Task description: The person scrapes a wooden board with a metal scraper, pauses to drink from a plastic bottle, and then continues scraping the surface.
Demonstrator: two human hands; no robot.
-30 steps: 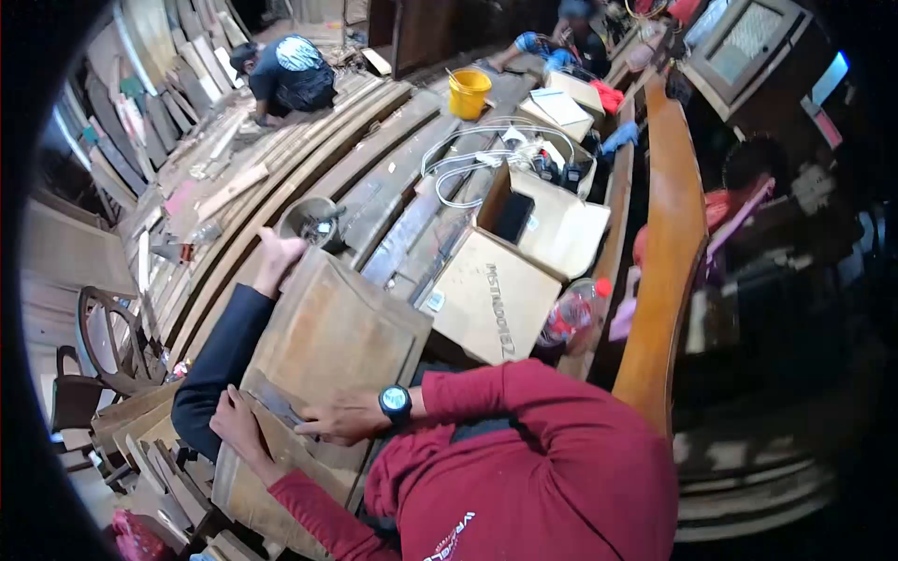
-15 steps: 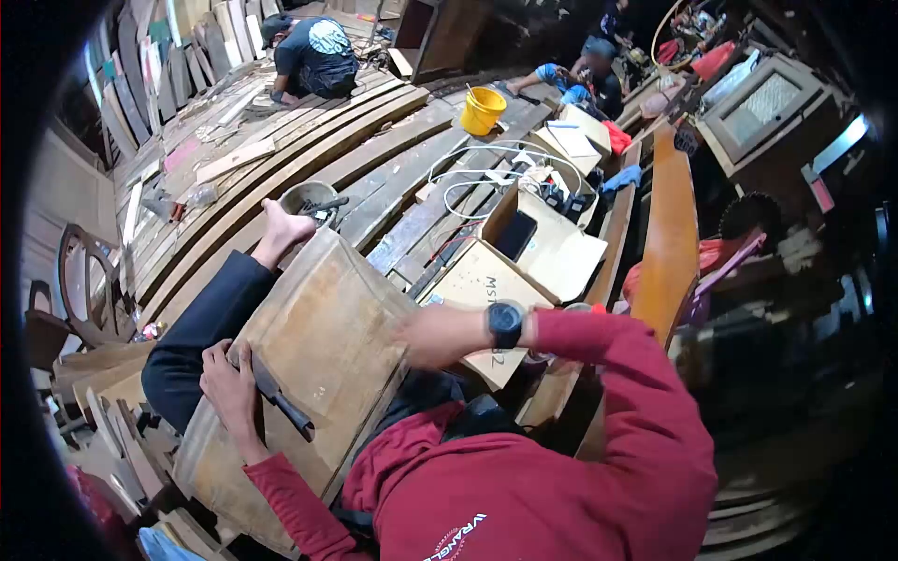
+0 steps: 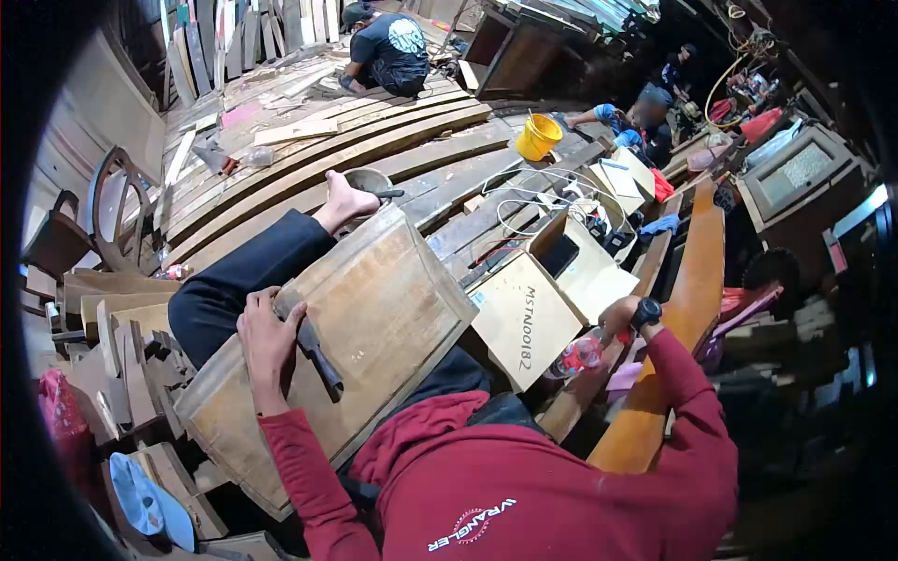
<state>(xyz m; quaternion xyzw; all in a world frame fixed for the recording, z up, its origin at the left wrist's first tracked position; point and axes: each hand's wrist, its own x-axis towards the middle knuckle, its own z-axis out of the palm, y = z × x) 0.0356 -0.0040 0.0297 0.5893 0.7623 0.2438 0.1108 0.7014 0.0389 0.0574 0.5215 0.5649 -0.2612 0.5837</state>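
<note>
A worn wooden panel lies slanted across my lap. My left hand rests on its left part, fingers bent around the upper end of a dark-handled tool that lies against the wood. On the right, my right hand, with a black watch at the wrist, is at the neck of a clear plastic bottle with a red label. The fingers look curled around its top. The bottle lies beside a cardboard box marked with black writing.
A yellow bucket stands on the planks ahead. White cable loops and an open box lie right of centre. An orange board runs along the right. Two people crouch farther off; another is behind them. A blue cap lies lower left.
My right hand has moved from above the panel's right edge out to the bottle on the right. The view has shifted. My left hand stays on the tool and panel.
</note>
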